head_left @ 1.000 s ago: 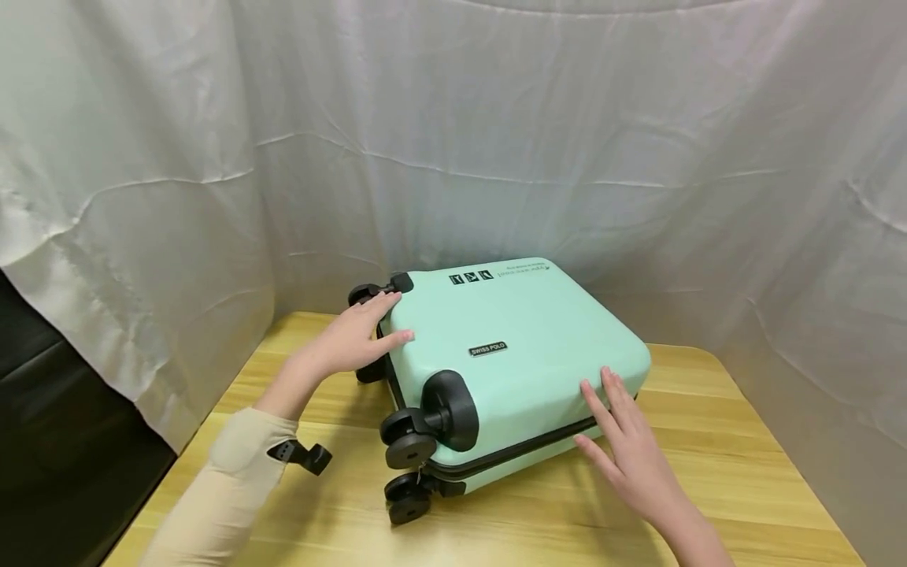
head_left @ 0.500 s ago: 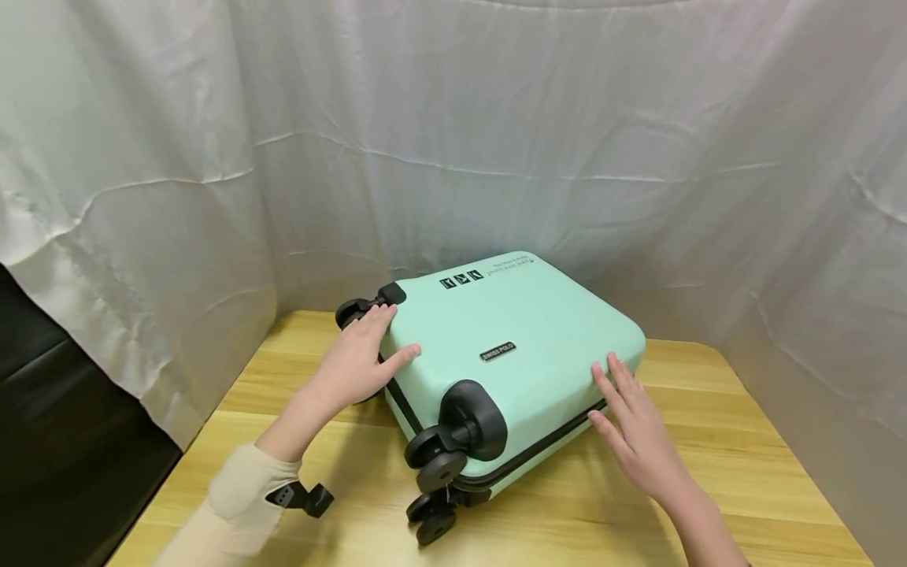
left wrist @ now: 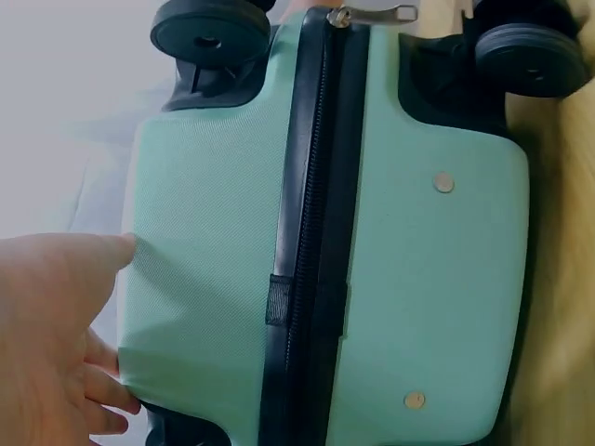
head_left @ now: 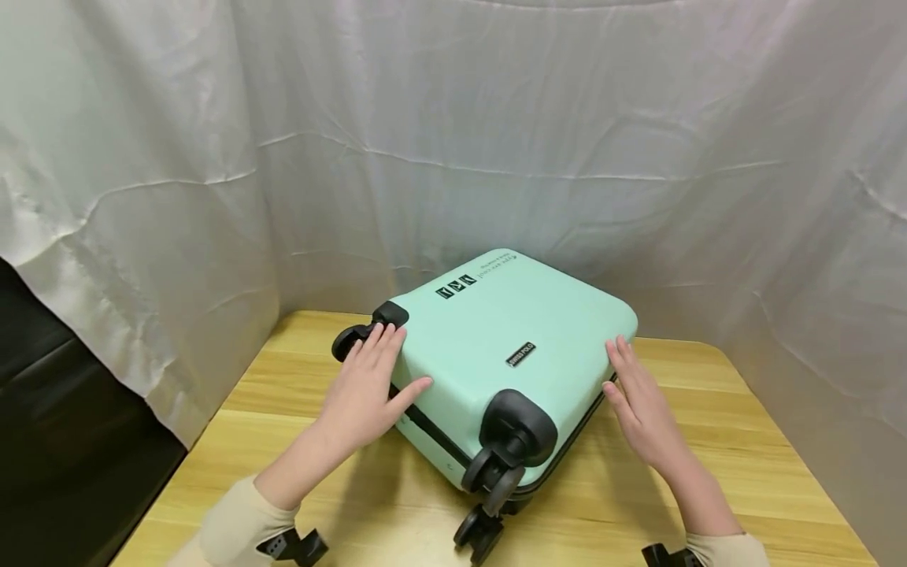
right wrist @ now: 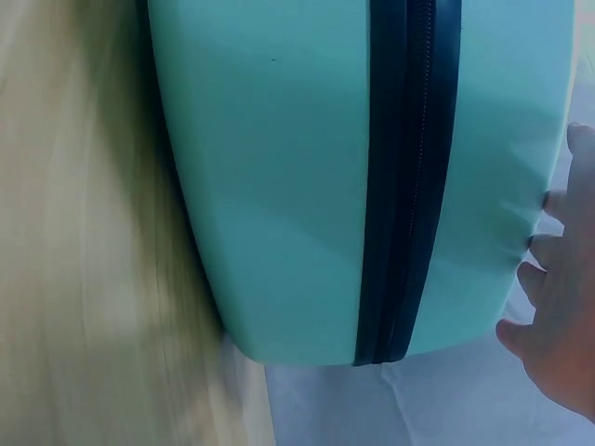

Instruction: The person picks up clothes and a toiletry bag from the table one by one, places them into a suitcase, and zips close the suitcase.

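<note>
A mint-green hard-shell suitcase (head_left: 524, 315) lies flat on the wooden table (head_left: 708, 441), with black wheels (head_left: 520, 429) at its near and left corners. My left hand (head_left: 364, 390) rests on its left edge, fingers straight beside a rear wheel and thumb spread along the shell. On the opposite side my right hand (head_left: 641, 405) touches the right edge with extended fingertips. In the left wrist view a black zipper (left wrist: 316, 186) with a metal pull runs round the wheel end. The right wrist view shows the zipper seam (right wrist: 409, 186) along the other side.
Pale grey fabric (head_left: 496, 134) hangs behind the table and at both sides. A black surface (head_left: 64, 441) shows beyond the table at the left. Small black devices (head_left: 294, 545) are strapped to both wrists over beige sleeves.
The suitcase has turned counterclockwise on the table, its near wheel corner swinging right and toward me. My hands have followed its edges, the right one shifting slightly rightward.
</note>
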Available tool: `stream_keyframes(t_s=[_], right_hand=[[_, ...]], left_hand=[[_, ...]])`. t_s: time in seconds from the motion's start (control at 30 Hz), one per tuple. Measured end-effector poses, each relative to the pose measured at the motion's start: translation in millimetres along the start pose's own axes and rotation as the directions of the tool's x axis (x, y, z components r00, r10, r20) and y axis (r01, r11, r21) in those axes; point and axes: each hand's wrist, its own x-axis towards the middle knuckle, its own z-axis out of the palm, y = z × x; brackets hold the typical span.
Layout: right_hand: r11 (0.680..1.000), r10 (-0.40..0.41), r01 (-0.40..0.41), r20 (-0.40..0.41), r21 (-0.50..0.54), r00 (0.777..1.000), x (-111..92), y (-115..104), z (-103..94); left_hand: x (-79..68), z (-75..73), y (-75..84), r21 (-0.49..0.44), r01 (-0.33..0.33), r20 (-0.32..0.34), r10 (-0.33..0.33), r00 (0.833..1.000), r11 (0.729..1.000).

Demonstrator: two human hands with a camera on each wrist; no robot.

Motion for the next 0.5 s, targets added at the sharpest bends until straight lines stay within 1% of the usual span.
stream_keyframes(t_s=[0.13, 0.2, 0.3, 0.4, 0.5], right_hand=[[1.000, 0.005, -0.005, -0.004, -0.024, 1.000, 3.5, 3.1, -4.0], [0.998, 0.006, -0.006, -0.003, -0.057, 1.000, 3.4, 1.8, -5.9], [0.993, -0.002, 0.001, -0.006, -0.115, 1.000, 0.7, -3.2, -6.6], [0.986, -0.039, 0.033, -0.034, -0.165, 0.999, -3.9, -12.3, -5.9], [0.976, -0.098, 0.083, -0.067, -0.199, 0.993, -8.3, -24.4, -5.0]], left_hand=[[-0.8, -4.1, 1.6, 0.023, -0.036, 0.000, 0.036, 0.999, 0.999], [-0.2, -8.5, -0.8, 0.016, -0.045, 0.007, 0.045, 0.999, 0.999], [2.2, -16.3, -7.5, 0.000, -0.053, 0.041, 0.053, 0.998, 0.999], [8.5, -22.5, -16.6, -0.007, -0.065, 0.077, 0.066, 0.995, 0.998], [19.9, -27.7, -27.1, 0.008, -0.080, 0.115, 0.079, 0.990, 0.997]])
